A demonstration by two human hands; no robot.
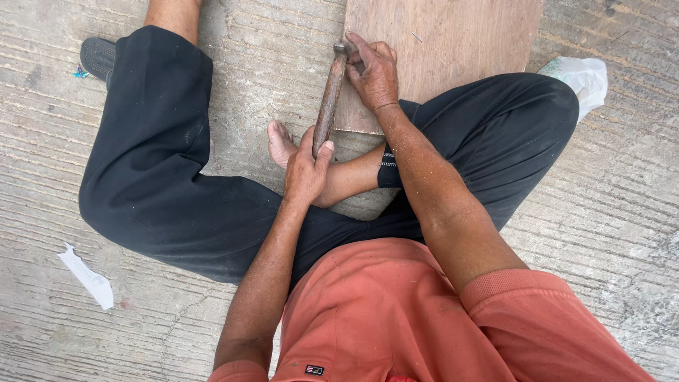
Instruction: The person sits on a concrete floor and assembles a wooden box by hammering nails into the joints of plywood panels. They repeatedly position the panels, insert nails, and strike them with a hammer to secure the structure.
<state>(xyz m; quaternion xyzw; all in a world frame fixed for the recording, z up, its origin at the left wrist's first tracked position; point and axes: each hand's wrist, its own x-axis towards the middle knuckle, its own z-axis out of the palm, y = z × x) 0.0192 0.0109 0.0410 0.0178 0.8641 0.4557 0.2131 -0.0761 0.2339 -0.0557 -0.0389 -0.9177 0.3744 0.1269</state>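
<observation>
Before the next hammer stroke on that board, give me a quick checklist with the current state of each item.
1. Left hand gripping the hammer handle: ok, closed round its lower end.
2. Hammer head lined up at the wooden board edge: ok, it sits at the left edge.
3. Right hand clear of the hammer head: not ok, its fingers lie right against it.
4. Nail or fastener in place: cannot tell, hidden under the right hand.
5. Bare foot clear of the tool: not ok, it lies just beside the handle.
6. Board lying flat on the concrete floor: ok.
</observation>
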